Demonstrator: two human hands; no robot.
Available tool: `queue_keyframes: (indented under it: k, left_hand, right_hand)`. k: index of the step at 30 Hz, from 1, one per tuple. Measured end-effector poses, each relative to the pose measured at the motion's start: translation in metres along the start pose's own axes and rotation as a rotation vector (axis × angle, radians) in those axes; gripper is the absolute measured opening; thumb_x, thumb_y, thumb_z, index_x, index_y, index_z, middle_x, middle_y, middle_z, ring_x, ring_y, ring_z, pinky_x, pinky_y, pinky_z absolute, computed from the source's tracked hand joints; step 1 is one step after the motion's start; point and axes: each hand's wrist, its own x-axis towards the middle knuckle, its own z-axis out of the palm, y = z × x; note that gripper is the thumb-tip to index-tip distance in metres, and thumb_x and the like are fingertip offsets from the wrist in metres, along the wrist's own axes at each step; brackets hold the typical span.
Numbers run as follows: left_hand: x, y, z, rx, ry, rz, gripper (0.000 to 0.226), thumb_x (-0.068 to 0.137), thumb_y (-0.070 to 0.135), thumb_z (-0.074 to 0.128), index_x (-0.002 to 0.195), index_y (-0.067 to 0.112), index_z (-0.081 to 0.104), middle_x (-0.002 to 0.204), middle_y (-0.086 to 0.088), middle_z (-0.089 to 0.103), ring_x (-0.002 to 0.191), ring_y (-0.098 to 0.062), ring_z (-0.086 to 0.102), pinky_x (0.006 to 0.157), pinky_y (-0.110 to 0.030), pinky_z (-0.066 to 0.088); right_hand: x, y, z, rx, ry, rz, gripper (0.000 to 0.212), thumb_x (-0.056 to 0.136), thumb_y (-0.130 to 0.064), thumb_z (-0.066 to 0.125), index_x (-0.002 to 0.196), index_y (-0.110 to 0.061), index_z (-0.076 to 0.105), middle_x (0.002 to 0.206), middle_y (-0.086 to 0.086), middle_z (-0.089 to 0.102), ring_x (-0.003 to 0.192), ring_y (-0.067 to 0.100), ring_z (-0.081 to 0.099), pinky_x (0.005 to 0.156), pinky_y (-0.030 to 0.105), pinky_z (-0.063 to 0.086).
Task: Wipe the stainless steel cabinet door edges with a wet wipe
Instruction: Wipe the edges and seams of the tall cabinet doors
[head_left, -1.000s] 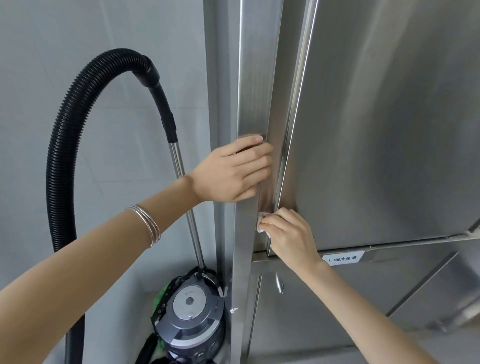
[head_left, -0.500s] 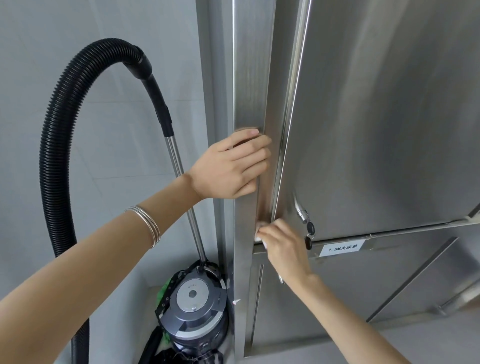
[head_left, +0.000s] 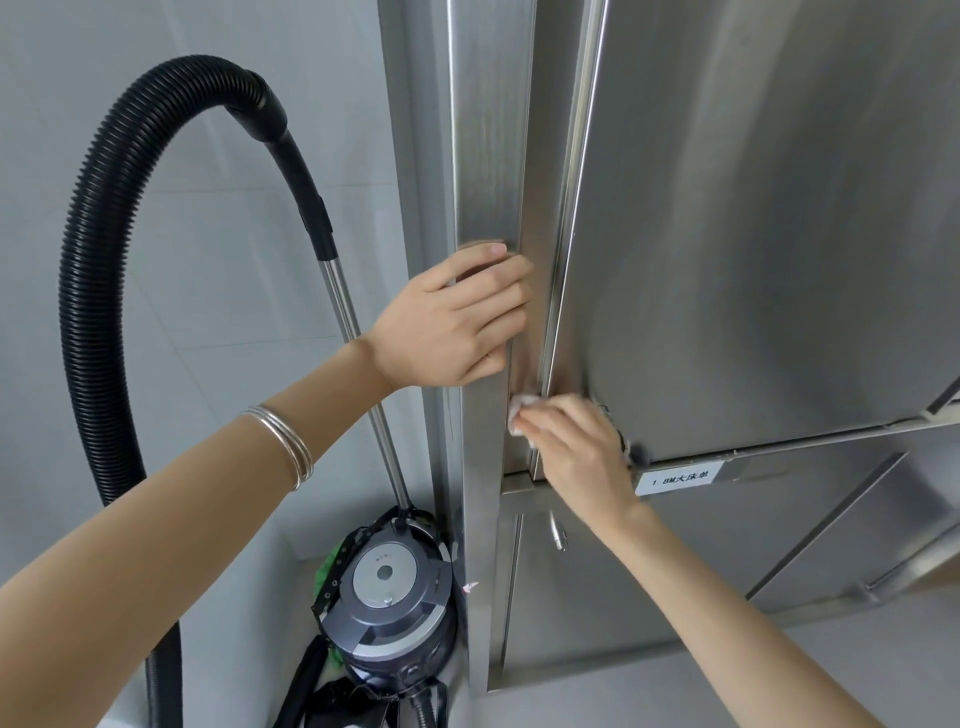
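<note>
Both hands work at the left side of the cabinet. The left hand (head_left: 457, 317) grips the steel upright (head_left: 488, 156), its fingers curled round the upright's right edge and its thumb out of sight; two thin silver bangles (head_left: 283, 441) sit on that forearm. Just below and to the right, the right hand (head_left: 576, 447) pinches a crumpled white wet wipe (head_left: 521, 410) between bent fingers and presses it into the narrow channel between the upright and the cabinet door edge (head_left: 563, 234), low down near the door's bottom left corner. The wipe peeps out past the fingertips and touches the metal there. The cabinet door (head_left: 753, 234) is a broad brushed-steel panel filling the upper right of the head view. Something small and dark shows by the right hand's knuckles, too blurred to make out. A white label (head_left: 680, 478) with printed characters is stuck on the horizontal rail under the door, just beside the right wrist. Below the rail is a lower steel door (head_left: 649, 587) with a small metal fitting near its top left. Further off, on the floor left of the upright, stands a grey canister vacuum cleaner (head_left: 389, 608), its metal wand (head_left: 358, 364) rising behind the left wrist and its ribbed black hose (head_left: 93, 260) arching over to the left. Pale wall tiles (head_left: 208, 182) lie behind it.
</note>
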Motion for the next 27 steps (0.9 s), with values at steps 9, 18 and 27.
queue_keyframes:
  k: [9,18,27]
  left_hand:
    - [0.0,0.003,0.0,0.013,0.003,-0.023,0.02,0.084,0.012,0.045,0.081,0.007,0.064,0.093,-0.007,0.066,0.116,-0.024,0.05,0.115,-0.037,0.026]
    - [0.008,0.002,-0.023,-0.068,-0.124,-0.051,0.023,0.09,0.012,0.044,0.085,0.008,0.066,0.098,-0.007,0.065,0.113,-0.025,0.058,0.11,-0.039,0.032]
    - [0.094,0.018,-0.025,-0.189,-0.069,-0.15,0.034,0.083,0.012,0.044,0.107,0.009,0.069,0.122,-0.01,0.064,0.123,-0.03,0.051,0.112,-0.046,0.03]
  right_hand:
    - [-0.032,-0.009,0.011,-0.109,-0.198,-0.036,0.019,0.067,0.01,0.07,0.065,-0.009,0.069,0.067,-0.002,0.064,0.066,0.016,0.053,0.054,0.024,0.045]
    - [-0.014,-0.016,-0.049,0.06,-0.238,0.126,0.044,0.044,0.026,0.065,0.066,-0.012,0.071,0.07,-0.007,0.065,0.069,0.015,0.048,0.051,0.023,0.045]
    - [0.033,0.06,-0.172,-0.045,0.195,0.187,0.033,0.069,0.024,0.061,0.079,-0.005,0.075,0.085,0.002,0.069,0.08,0.021,0.053,0.063,0.042,0.048]
